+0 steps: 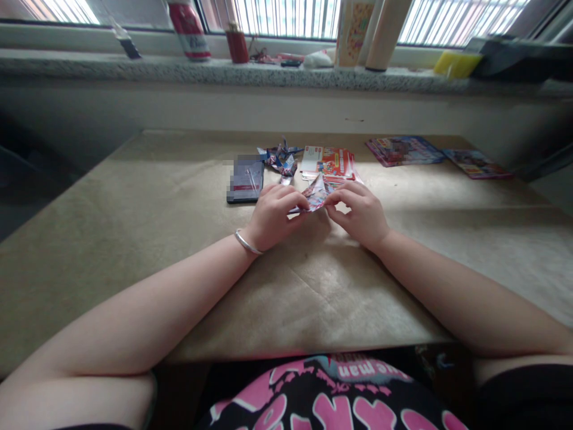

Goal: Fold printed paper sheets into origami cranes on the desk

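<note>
Between my two hands is a folded piece of printed, colourful paper [317, 192], with a pointed peak standing up in its middle. My left hand [278, 212], with a silver bangle at the wrist, pinches its left edge. On the right side, the fingertips of my right hand [356, 209] grip the paper's other edge. Just behind my left hand lie several folded paper shapes [281, 160] in dark blue printed paper, with pointed tips. Beside them is a dark phone-like device [248, 178], partly blurred out. A stack of printed red and white paper sheets [329, 161] lies behind the held paper.
Two piles of colourful printed cards or sheets [405, 149] lie at the table's back right. A tan cover spreads over the table [304, 286]. Beyond it, a stone windowsill [286, 76] carries a red can [190, 33], a red bottle [236, 45] and a yellow item [457, 64].
</note>
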Action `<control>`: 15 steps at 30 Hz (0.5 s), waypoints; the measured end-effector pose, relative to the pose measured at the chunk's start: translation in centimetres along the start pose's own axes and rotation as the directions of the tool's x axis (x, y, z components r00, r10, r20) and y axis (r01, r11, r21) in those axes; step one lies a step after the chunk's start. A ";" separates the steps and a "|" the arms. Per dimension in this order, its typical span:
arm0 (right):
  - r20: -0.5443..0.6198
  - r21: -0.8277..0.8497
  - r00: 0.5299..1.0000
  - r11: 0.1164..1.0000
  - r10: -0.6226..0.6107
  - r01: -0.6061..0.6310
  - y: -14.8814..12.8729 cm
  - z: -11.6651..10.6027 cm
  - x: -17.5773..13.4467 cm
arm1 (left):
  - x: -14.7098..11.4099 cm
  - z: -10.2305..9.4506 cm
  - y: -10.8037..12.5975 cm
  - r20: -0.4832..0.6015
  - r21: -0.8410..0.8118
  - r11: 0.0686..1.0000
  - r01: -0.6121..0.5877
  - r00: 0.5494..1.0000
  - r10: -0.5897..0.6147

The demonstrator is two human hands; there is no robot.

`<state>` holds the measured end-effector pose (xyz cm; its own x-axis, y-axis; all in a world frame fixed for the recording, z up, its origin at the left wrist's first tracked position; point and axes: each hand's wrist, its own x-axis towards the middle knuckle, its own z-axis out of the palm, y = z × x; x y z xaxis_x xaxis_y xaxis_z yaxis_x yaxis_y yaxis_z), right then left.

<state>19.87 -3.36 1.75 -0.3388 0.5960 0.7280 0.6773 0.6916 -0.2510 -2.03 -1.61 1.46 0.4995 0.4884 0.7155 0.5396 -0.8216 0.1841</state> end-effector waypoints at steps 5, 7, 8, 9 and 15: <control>-0.002 0.020 1.000 1.000 0.016 -0.016 0.7 -0.1 -0.1 | -0.2 0.0 -0.3 -0.012 -0.009 0.998 0.066 0.998 -0.066; 0.010 0.036 0.999 0.999 0.039 -0.040 1.0 -0.1 -0.2 | -0.3 -0.1 -0.4 -0.036 -0.010 0.997 0.072 0.997 -0.072; 0.023 0.057 0.998 0.996 0.066 -0.067 1.1 0.0 -0.3 | -0.4 -0.1 -0.5 -0.047 -0.013 0.997 0.072 0.996 -0.073; 0.038 0.087 0.994 0.991 0.103 -0.106 1.2 0.0 -0.3 | -0.5 -0.2 -0.6 -0.058 -0.018 0.998 0.067 0.996 -0.068; 0.078 0.266 0.918 0.879 0.390 -0.396 1.6 0.7 -0.4 | -0.6 -0.1 -0.7 -0.049 -0.047 0.999 -0.016 0.999 0.014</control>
<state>20.58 -2.21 0.59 -0.0975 0.8482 0.5207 0.5559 0.4804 -0.6784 -2.75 -1.39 1.04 0.4730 0.4621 0.7502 0.4989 -0.8423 0.2043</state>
